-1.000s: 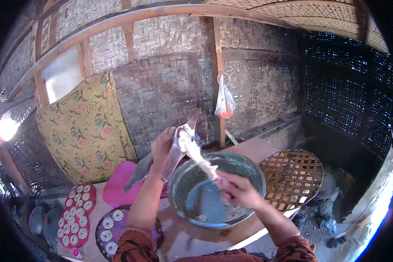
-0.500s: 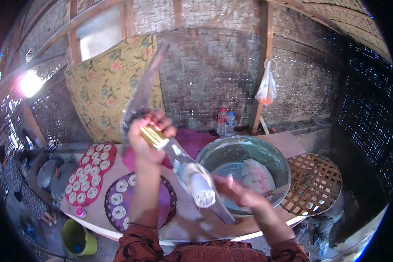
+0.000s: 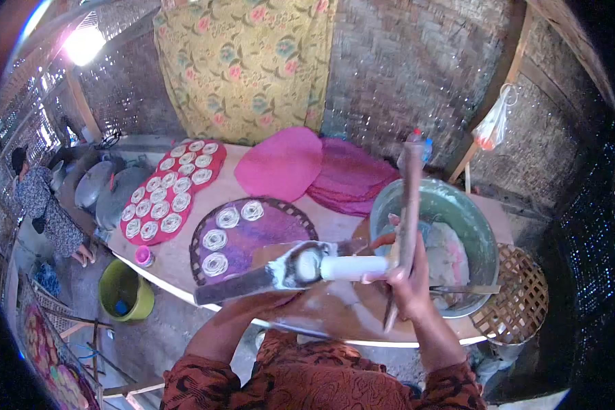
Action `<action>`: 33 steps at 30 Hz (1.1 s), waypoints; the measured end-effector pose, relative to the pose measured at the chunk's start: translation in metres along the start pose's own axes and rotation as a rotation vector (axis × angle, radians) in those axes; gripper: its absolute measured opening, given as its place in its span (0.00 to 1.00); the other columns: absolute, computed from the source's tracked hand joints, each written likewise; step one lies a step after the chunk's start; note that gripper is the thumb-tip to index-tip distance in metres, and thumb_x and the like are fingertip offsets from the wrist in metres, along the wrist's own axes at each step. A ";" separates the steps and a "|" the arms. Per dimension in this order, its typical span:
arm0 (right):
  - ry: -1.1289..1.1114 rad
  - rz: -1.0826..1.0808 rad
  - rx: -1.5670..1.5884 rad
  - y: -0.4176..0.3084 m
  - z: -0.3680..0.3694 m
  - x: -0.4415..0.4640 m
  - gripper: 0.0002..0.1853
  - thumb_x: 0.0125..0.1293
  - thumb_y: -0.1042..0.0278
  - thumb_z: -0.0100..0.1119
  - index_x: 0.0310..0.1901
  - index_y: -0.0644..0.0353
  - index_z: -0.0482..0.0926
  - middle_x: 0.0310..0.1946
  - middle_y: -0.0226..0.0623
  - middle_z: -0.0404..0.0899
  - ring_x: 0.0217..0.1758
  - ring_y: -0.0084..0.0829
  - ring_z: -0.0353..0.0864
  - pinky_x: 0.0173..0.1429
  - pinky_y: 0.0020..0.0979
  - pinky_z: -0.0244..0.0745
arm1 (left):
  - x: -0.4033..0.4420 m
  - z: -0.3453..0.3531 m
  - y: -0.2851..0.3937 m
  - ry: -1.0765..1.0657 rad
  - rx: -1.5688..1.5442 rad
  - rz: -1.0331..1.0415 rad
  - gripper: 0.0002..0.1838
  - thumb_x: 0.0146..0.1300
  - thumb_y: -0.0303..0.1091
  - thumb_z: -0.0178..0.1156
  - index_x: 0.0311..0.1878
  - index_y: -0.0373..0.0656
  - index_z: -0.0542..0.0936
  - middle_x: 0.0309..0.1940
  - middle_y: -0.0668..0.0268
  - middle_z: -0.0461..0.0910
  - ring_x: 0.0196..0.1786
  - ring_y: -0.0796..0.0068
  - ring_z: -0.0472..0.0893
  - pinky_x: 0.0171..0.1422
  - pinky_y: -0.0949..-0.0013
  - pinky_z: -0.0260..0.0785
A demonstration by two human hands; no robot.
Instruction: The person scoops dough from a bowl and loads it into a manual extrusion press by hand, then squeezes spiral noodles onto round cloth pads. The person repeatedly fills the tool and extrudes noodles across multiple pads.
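A dark wooden bar (image 3: 242, 284) with a round, white-smeared opening lies across the view above the table's front edge. My left hand (image 3: 280, 301) is under this bar, its fingers hidden. A white cylinder (image 3: 354, 267) reaches from the opening toward my right hand (image 3: 408, 290), which is closed round a second wooden bar (image 3: 410, 205) at the cylinder's right end. Behind my right hand stands a green basin (image 3: 485, 236) holding whitish dough (image 3: 447, 256) with a pink patch. Left of it, a round purple tray (image 3: 273, 232) carries several white coiled strands.
Pink mats with white coils (image 3: 162, 195), plain pink mats (image 3: 280, 164) and bottles (image 3: 427, 149) are on the table. A woven basket (image 3: 519, 294) is at right. A green bucket (image 3: 126, 290) stands on the floor; another person (image 3: 44, 198) is at far left.
The view has swung left and down. The wooden bar with the opening has turned from upright to sideways. My right hand, earlier open near the cylinder, is now closed on the second bar.
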State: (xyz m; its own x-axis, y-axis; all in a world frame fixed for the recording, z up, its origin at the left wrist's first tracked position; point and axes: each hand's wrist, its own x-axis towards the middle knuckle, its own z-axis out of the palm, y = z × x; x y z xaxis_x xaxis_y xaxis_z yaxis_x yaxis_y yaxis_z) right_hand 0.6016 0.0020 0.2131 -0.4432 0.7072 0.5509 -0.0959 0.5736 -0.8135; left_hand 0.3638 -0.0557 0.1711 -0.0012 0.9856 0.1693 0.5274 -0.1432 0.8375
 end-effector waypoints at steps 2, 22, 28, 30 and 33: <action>-0.097 0.006 -0.169 -0.015 0.016 0.001 0.45 0.54 0.44 0.64 0.63 0.68 0.55 0.46 0.52 0.74 0.40 0.44 0.80 0.44 0.38 0.75 | -0.014 -0.013 0.007 -0.165 -0.066 -0.061 0.21 0.56 0.42 0.65 0.49 0.41 0.77 0.45 0.61 0.79 0.46 0.70 0.78 0.56 0.66 0.68; -0.351 1.043 0.792 -0.004 0.133 -0.021 0.52 0.52 0.34 0.61 0.66 0.67 0.52 0.55 0.46 0.69 0.57 0.42 0.72 0.66 0.44 0.64 | -0.078 -0.046 -0.115 -0.627 -0.234 0.030 0.42 0.43 0.53 0.70 0.57 0.35 0.69 0.54 0.44 0.71 0.57 0.52 0.72 0.63 0.61 0.63; -0.549 1.030 1.585 0.025 0.168 -0.077 0.58 0.49 0.26 0.53 0.67 0.70 0.48 0.52 0.52 0.70 0.54 0.45 0.73 0.61 0.45 0.66 | -0.038 -0.150 -0.089 -0.489 -0.307 0.375 0.48 0.46 0.51 0.72 0.66 0.40 0.58 0.54 0.50 0.72 0.58 0.57 0.71 0.65 0.61 0.61; -0.502 1.033 1.614 0.044 0.184 -0.069 0.60 0.48 0.23 0.51 0.67 0.71 0.46 0.51 0.54 0.71 0.53 0.46 0.74 0.60 0.45 0.67 | -0.001 -0.165 -0.066 -0.528 -0.952 0.336 0.44 0.55 0.56 0.60 0.68 0.41 0.55 0.59 0.50 0.67 0.61 0.54 0.68 0.67 0.56 0.58; -0.493 1.039 1.542 0.047 0.180 -0.061 0.64 0.46 0.19 0.47 0.68 0.73 0.44 0.50 0.58 0.71 0.52 0.47 0.75 0.58 0.45 0.68 | 0.049 -0.169 -0.047 -0.525 -1.587 0.194 0.39 0.64 0.62 0.45 0.66 0.36 0.59 0.57 0.51 0.71 0.63 0.52 0.68 0.69 0.51 0.57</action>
State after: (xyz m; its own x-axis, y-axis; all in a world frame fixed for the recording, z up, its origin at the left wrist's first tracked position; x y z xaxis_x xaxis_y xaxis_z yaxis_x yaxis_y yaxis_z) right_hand 0.4631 -0.0883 0.1077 -0.9857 0.1591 -0.0550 -0.1327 -0.9353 -0.3281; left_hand 0.1958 -0.0163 0.2277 0.3927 0.8180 0.4203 -0.8324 0.1220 0.5405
